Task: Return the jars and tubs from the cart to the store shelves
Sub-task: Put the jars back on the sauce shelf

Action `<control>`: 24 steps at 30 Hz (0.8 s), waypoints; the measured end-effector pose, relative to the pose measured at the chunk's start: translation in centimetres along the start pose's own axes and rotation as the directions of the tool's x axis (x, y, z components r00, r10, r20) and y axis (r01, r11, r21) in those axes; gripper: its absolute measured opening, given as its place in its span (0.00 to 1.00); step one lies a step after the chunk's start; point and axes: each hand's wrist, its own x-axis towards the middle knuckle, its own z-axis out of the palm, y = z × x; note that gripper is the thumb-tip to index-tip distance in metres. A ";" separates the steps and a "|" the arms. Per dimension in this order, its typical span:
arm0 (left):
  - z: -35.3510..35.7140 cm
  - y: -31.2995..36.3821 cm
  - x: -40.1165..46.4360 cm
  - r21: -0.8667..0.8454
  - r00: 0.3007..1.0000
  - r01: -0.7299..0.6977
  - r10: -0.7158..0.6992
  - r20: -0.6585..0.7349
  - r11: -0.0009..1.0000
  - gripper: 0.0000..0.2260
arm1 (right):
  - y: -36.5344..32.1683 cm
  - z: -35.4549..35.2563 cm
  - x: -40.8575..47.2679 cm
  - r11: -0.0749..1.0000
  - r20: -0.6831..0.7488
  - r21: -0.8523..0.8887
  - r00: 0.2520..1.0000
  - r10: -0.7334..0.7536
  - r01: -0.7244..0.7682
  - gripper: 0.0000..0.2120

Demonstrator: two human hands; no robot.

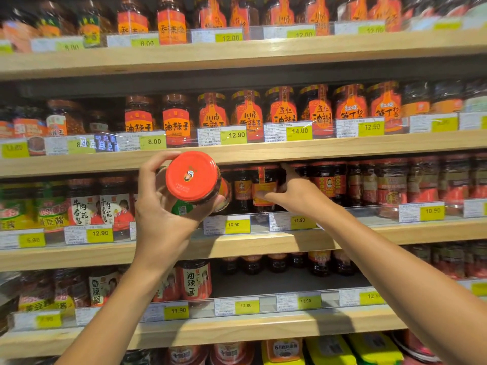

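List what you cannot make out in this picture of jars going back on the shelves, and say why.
- Jar label, head view: the lid faces the camera and the left hand wraps the side.
- Right hand grip: fingers reach among the shelf jars.
- Top shelf labels: blurred.
- Cart: out of frame.

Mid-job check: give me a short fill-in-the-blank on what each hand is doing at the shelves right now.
1. The left hand holds a jar with a ____ lid.
2. The right hand reaches in among the jars on the shelf tagged 16.90 and ____.
3. The price tag just above the held jar reads ____.

Missing words: red; 11.90; 8.00
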 end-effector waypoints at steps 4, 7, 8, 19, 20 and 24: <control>1.1 -0.8 0.2 0.041 1.000 0.009 -0.009 0.002 0.999 0.37 | 0.7 -0.8 -1.5 0.995 -0.074 0.053 0.994 -0.080 0.084 0.52; 1.8 -1.7 0.0 0.055 0.997 0.080 -0.080 0.005 0.995 0.38 | 0.8 -1.4 -2.5 0.991 -0.089 0.069 0.990 -0.108 0.114 0.50; 2.0 -2.0 -0.1 0.071 0.994 0.107 -0.108 0.000 0.992 0.38 | 0.8 -1.5 -2.7 0.989 -0.093 0.082 0.989 -0.116 0.124 0.49; 3.6 -4.2 0.1 0.358 0.981 0.194 -0.168 -0.100 0.913 0.36 | 1.9 -0.9 -3.1 0.962 -0.114 0.207 0.981 -0.155 0.176 0.49; 3.7 -4.2 0.0 0.378 0.982 0.187 -0.158 -0.108 0.907 0.36 | 2.0 -0.8 -3.0 0.959 -0.118 0.221 0.981 -0.156 0.179 0.50; 4.1 -4.6 -0.3 0.411 0.982 0.187 -0.152 -0.116 0.892 0.35 | 2.4 -0.3 -3.0 0.948 -0.125 0.253 0.979 -0.163 0.191 0.49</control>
